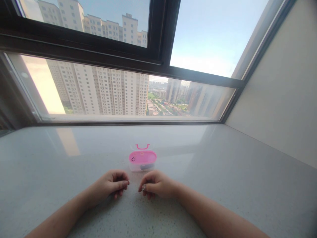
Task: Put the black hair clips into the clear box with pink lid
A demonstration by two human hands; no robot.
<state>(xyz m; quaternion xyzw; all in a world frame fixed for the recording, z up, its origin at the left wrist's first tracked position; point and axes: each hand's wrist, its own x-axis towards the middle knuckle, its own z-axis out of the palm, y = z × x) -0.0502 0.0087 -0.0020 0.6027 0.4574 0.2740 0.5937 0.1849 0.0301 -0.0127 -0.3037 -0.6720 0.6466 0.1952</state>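
Note:
My left hand is closed in a pinch on a small whitish ring that pokes out past the thumb tip. A short gap away, my right hand pinches a thin silvery ring between thumb and forefinger. Both hands are just above or resting on the pale counter; contact is hard to tell. Right behind them stands a small see-through box with a pink tray on top. A dark loop lies in the tray, and something dark shows through the lower wall.
Beyond the tray is a pink handle, seemingly on a see-through lid. The speckled counter runs back to a dark-framed window, with tall buildings outside. A plain wall borders the right side.

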